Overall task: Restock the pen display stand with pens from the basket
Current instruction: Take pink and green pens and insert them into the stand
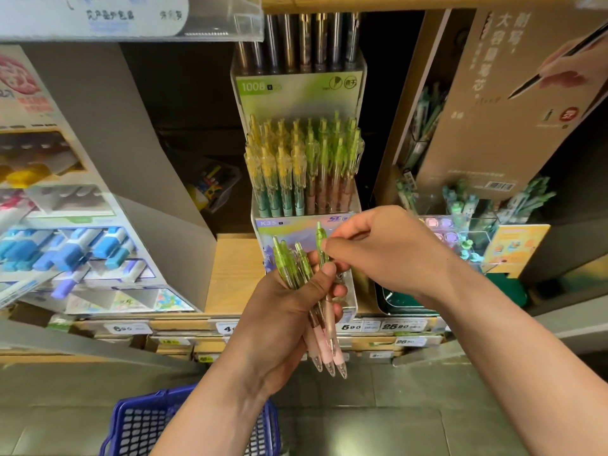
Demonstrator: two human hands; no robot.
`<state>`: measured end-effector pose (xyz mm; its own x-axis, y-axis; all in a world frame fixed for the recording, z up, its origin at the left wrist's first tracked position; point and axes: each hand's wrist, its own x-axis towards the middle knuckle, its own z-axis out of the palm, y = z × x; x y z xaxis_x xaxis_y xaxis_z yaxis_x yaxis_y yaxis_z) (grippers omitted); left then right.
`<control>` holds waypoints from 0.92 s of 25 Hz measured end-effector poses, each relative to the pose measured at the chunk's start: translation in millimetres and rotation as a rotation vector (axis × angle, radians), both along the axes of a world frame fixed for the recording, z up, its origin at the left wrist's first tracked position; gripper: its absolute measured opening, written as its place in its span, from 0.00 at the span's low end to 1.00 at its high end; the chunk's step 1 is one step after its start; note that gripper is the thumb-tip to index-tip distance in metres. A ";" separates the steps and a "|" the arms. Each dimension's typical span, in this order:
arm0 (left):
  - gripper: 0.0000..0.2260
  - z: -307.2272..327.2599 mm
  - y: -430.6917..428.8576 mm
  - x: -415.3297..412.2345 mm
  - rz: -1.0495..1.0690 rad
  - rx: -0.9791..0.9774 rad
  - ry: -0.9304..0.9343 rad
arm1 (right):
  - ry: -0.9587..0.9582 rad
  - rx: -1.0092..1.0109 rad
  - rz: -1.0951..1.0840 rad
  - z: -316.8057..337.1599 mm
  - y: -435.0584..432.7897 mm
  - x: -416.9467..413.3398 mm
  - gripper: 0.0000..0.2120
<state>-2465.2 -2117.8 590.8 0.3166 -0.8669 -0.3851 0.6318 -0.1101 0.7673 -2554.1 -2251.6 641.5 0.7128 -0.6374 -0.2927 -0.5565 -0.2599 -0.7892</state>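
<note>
Far left: a tilted cardboard display with blue-capped markers in its lower trays; they sit well apart from your hands.

Bottom left of centre: the blue mesh basket on the floor, directly under your left forearm. Its contents cannot be made out.

Centre: your left hand is curled around a small bunch of pens, fingers wrapped and pressed together on the barrels. Green clip ends stick up above the fist; pink barrels with clear tips hang below it.

Behind the bunch: the clear tiered pen display stand on the wooden shelf. Its middle tier is packed with upright pens, yellow-topped at left, green-topped at right. A row of dark pens stands in the top tier.

Right of centre: your right hand pinches the green top of one pen between thumb and forefinger, remaining fingers folded in. That pen stands higher than the others, its barrel among them in the left fist.

Far right: a tan cardboard stand with green pens at its base.
</note>
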 end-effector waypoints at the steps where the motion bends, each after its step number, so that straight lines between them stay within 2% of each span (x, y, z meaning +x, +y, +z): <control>1: 0.09 0.4 -0.9 -0.9 0.006 -0.005 0.009 | 0.003 -0.028 -0.005 -0.3 0.4 0.8 0.11; 5: 0.10 0.0 -3.8 -3.2 0.032 -0.015 0.024 | -0.107 -0.093 -0.189 -2.2 -9.7 6.4 0.10; 8: 0.10 -1.7 -5.6 -1.2 0.034 -0.023 0.018 | -0.181 0.009 -0.187 -1.5 -14.3 6.5 0.04; 11: 0.12 -3.8 -3.4 3.3 0.054 -0.001 0.042 | -0.213 0.021 -0.149 2.0 -21.7 7.9 0.03; 12: 0.11 -4.9 -1.8 4.7 0.055 0.008 0.056 | -0.286 -0.001 -0.166 5.9 -23.8 10.2 0.02; 16: 0.10 -7.7 4.5 8.5 0.075 0.011 0.118 | -0.718 -0.078 -0.330 18.3 -33.9 22.1 0.05; 19: 0.15 -5.6 5.0 10.6 0.091 -0.010 0.181 | -0.709 -0.267 -0.339 16.4 -36.6 30.8 0.05; 23: 0.19 -2.8 4.8 13.6 0.092 -0.009 0.201 | -0.624 -0.355 -0.295 9.3 -27.9 39.3 0.04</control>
